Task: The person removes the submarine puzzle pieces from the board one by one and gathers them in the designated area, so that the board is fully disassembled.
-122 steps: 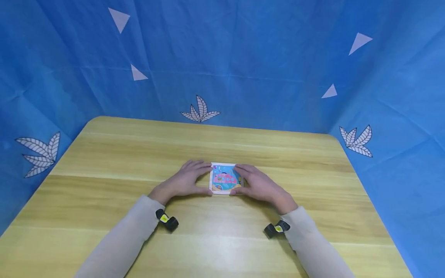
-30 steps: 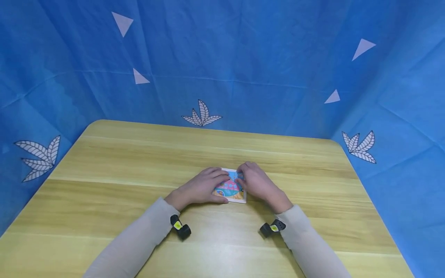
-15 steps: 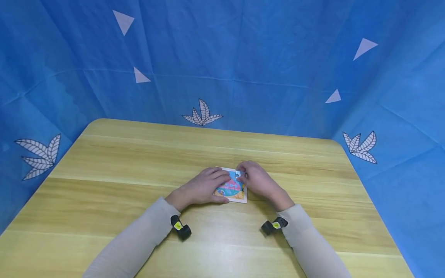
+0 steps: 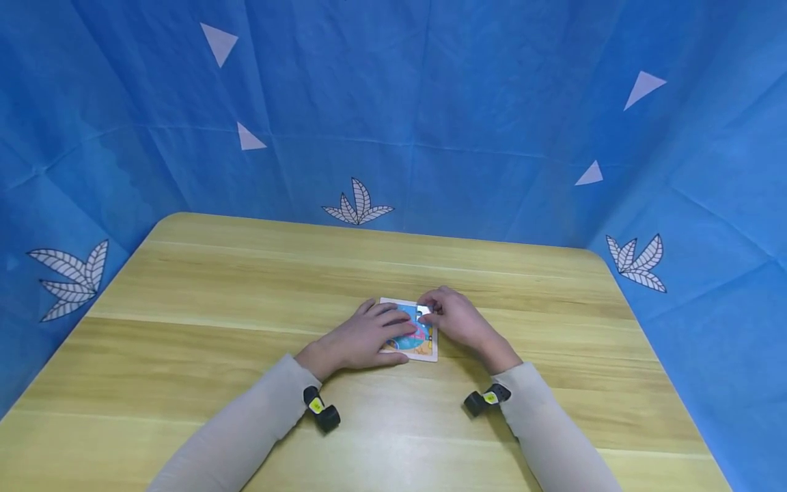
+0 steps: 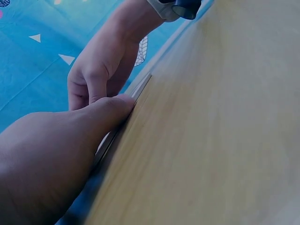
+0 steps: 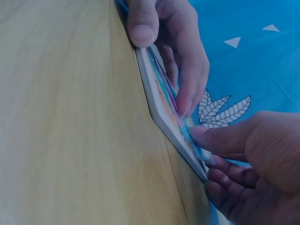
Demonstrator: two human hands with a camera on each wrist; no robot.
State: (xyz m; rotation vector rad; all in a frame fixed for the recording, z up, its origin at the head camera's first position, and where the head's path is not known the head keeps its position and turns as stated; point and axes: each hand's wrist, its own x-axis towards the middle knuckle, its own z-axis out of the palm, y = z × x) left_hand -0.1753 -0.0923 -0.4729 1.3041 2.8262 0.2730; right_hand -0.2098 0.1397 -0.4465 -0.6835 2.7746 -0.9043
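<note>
A small jigsaw puzzle (image 4: 423,349) with a white frame lies flat on the table, its picture pink, blue and orange. Over its left part rests my left hand (image 4: 367,336), fingers spread on the picture. The left thumb (image 6: 142,35) touches the near edge of the frame. At the upper right corner my right hand (image 4: 458,319) pinches a blue puzzle piece (image 6: 206,156) between thumb and fingers, tilted up from the picture. A white gap (image 4: 423,311) shows beside those fingertips. In the left wrist view the left thumb and the right hand hide most of the puzzle.
The wooden table (image 4: 246,273) extends around both hands. Blue cloth (image 4: 393,102) with white triangles and leaf prints hangs behind it and at the sides. Each wrist wears a black strap camera (image 4: 322,410).
Both hands were at the frame's sides; the left has shifted right onto the picture. The right has moved to the upper right corner and lifted a piece, exposing white. The puzzle sits slightly farther right.
</note>
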